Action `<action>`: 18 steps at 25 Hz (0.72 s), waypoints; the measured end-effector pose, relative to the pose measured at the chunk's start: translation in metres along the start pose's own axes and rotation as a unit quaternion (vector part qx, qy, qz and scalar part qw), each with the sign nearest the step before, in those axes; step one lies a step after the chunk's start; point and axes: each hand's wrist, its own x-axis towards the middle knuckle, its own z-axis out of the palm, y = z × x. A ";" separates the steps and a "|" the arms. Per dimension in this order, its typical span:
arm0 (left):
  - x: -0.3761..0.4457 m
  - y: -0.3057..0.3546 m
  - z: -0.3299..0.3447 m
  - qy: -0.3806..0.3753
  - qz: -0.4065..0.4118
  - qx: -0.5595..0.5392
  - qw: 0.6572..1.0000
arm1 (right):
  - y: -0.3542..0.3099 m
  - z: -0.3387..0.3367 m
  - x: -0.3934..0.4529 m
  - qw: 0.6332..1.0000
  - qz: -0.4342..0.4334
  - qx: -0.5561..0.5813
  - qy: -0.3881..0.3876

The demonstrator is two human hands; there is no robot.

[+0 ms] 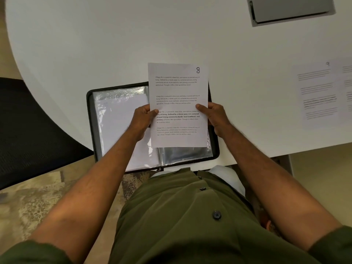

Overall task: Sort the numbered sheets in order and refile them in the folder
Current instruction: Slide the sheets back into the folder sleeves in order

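Note:
A printed sheet marked 8 (178,88) is held upright above the open black folder (90,119). My left hand (142,122) grips its left edge, thumb on the front. On the other side, my right hand (214,116) grips the right edge the same way. The folder lies at the table's near edge with clear plastic sleeves; its left sleeve (122,119) holds a white sheet, and a bare part of the right sleeve (184,154) shows below the held sheet. Another sheet marked 9 (317,92) lies flat on the table at the right.
More printed paper (347,82) lies at the right edge beside sheet 9. A grey box (289,10) sits at the table's (114,44) far right. A black chair (28,126) stands left of the table. The folder overhangs the table's near edge over my lap.

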 end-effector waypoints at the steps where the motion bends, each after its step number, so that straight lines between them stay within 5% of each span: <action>1: 0.004 -0.001 -0.005 -0.001 -0.001 -0.002 1.000 | -0.002 0.005 0.003 1.000 -0.001 -0.002 0.000; 14: 0.067 0.022 -0.014 -0.005 -0.021 -0.016 1.000 | -0.027 0.021 0.075 0.990 -0.015 -0.133 -0.040; 18: 0.096 0.030 -0.008 0.023 0.032 0.030 0.999 | -0.045 0.010 0.101 0.989 -0.013 -0.146 -0.033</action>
